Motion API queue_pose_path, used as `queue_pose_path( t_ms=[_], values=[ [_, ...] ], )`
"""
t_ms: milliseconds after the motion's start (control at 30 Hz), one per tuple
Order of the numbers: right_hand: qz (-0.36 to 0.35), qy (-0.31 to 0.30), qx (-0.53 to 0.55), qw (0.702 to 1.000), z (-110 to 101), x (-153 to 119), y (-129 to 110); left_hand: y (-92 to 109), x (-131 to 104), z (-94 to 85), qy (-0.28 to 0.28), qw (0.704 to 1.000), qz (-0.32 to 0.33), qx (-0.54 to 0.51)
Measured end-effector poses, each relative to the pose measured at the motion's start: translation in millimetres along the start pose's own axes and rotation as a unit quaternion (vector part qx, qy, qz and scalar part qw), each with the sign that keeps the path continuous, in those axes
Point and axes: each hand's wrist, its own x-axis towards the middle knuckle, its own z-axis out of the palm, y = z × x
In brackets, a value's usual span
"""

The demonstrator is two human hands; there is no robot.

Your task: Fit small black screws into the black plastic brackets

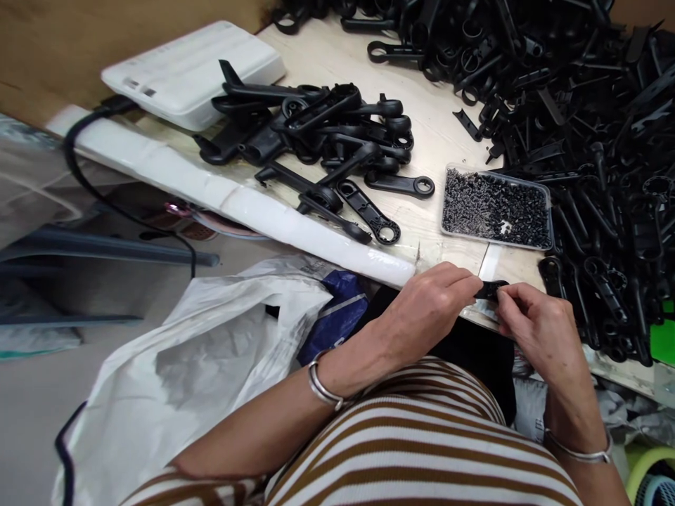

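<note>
At the table's front edge, my left hand (440, 299) is closed around one end of a small black plastic part (491, 289). The fingers of my right hand (543, 323) are pinched at the part's other end; whether they also hold something tiny is hidden. Just beyond my hands lies a clear plastic box (444, 204) full of small dark and silvery pieces, too small to name. To its left is a pile of black plastic handles with ring ends (337, 133). A single ring-ended piece (369, 211) rests at that pile's near side.
A large heap of black plastic parts (553, 84) covers the back and right of the table (321, 60). A white box-shaped device (195, 70) with a black cable (84, 179) stands at the left. White padding (253, 211) lines the front edge. Below hangs a white plastic bag (211, 344).
</note>
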Motion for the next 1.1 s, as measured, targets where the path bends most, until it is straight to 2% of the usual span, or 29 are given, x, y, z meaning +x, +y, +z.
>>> queue_pose_path(
  t_ms=[167,267,433,533,600,700,767,867,967,1100],
  values=[
    [-0.028,0.034,-0.07,0.997,4,-2,-6,1,-1,-0.3,0.007,1.0,0.001,-0.004],
    [-0.014,0.043,-0.075,0.996,4,-2,-7,0,-2,1.4,0.008,1.0,0.009,-0.007],
    [0.078,-0.022,0.088,0.993,0,-1,3,-1,-2,2.8,0.013,1.0,0.0,-0.011],
    [0.104,-0.03,0.168,0.98,1,-1,8,0,-1,0.7,0.005,1.0,-0.003,-0.013],
    [0.11,-0.012,0.2,0.974,2,-3,10,0,-1,-1.6,-0.006,1.0,-0.008,-0.011],
    [0.11,0.057,0.223,0.967,3,-7,14,2,2,-4.3,0.005,1.0,-0.009,-0.006],
    [0.109,0.117,0.231,0.96,2,-10,19,3,6,-4.9,0.043,0.999,0.018,0.012],
    [0.11,0.171,0.228,0.952,3,-13,27,1,14,-3.2,0.081,0.983,0.137,0.091],
    [0.111,0.17,0.192,0.96,6,-15,32,-3,20,-0.1,0.078,0.95,0.243,0.179],
    [0.101,0.157,0.17,0.968,10,-15,34,-8,20,1.0,0.075,0.939,0.266,0.206]
  ],
)
